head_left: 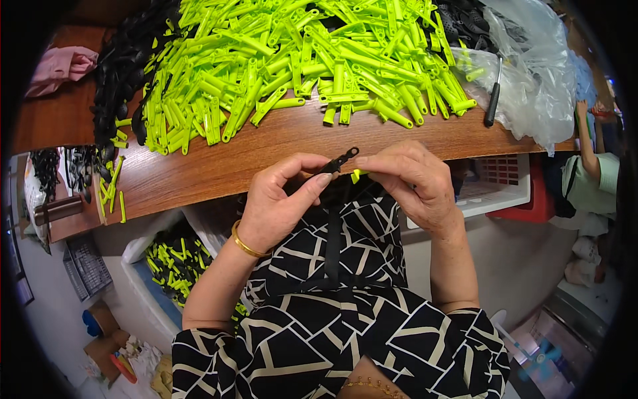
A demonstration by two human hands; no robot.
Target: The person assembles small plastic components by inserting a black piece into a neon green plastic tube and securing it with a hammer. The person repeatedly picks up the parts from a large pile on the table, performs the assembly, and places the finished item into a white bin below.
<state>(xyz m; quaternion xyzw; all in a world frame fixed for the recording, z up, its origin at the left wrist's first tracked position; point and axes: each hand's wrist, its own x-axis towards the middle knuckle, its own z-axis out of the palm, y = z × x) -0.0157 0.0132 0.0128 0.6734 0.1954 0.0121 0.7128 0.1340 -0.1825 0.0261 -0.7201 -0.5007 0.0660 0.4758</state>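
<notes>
Just past the table's near edge, my left hand (274,203) pinches a slim black plastic part (341,160) with a ring-shaped end between thumb and fingers. My right hand (417,183) is closed at the fingertips on a small yellow-green plastic piece (357,176), mostly covered by the fingers, close beside the black part. Whether the two pieces touch is unclear. Beyond both hands, a big heap of yellow-green plastic strips (292,66) with holes in their ends lies on the brown table (266,143).
A screwdriver (494,100) with a black handle lies right of the heap, by a clear plastic bag (538,80). Black parts (123,73) pile up at left. Below the table are a white basket (495,189) and a bin of mixed pieces (174,263). Another person's arm (588,136) shows far right.
</notes>
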